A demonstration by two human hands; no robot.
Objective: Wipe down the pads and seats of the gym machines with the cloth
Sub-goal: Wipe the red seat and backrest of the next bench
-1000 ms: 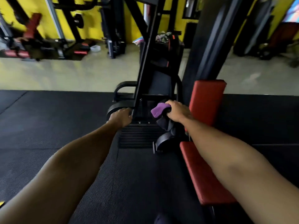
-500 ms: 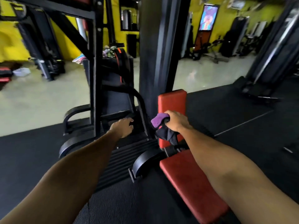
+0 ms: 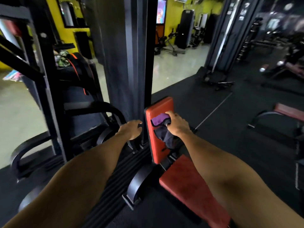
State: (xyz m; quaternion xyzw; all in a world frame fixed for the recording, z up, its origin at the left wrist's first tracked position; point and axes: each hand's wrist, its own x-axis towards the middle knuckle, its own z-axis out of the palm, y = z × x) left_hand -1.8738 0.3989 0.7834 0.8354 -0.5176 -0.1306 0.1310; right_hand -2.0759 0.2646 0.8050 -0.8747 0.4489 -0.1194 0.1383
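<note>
- Against the upper face of the red back pad (image 3: 164,104): cloth (image 3: 159,119), purple at its top fold and dark where it hangs lower down the pad. It is bunched and touches the vinyl.
- On the cloth, toward the pad's right edge: right hand (image 3: 178,125), fingers curled round the bunched fabric, grasping it and pressing it to the pad. The forearm runs back toward the camera.
- Just left of the pad: black upright column (image 3: 130,63), rising out of view, close against the pad's left edge.
- Left of the pad, low on the column: left hand (image 3: 130,130), holding nothing, fingers loosely extended. The fingertips appear to reach the column, though blur leaves contact uncertain.
- Below the pad, nearer the camera: red seat (image 3: 189,186), lying flat, parted from the pad by a dark gap with bracket hardware.
- Below and left of the pad: curved black guard (image 3: 138,183), with a ribbed black plate (image 3: 105,195) beside it, running diagonally.
- Well left of the pad: dark bag (image 3: 77,69) with orange trim, set within a black machine frame.
- Well right of the pad: second red bench (image 3: 289,111) on a curved black support.
- Right of the pad, underfoot: black rubber mat (image 3: 230,137).
- Well behind the pad: pale glossy floor (image 3: 172,68) and a lit screen (image 3: 161,10).
</note>
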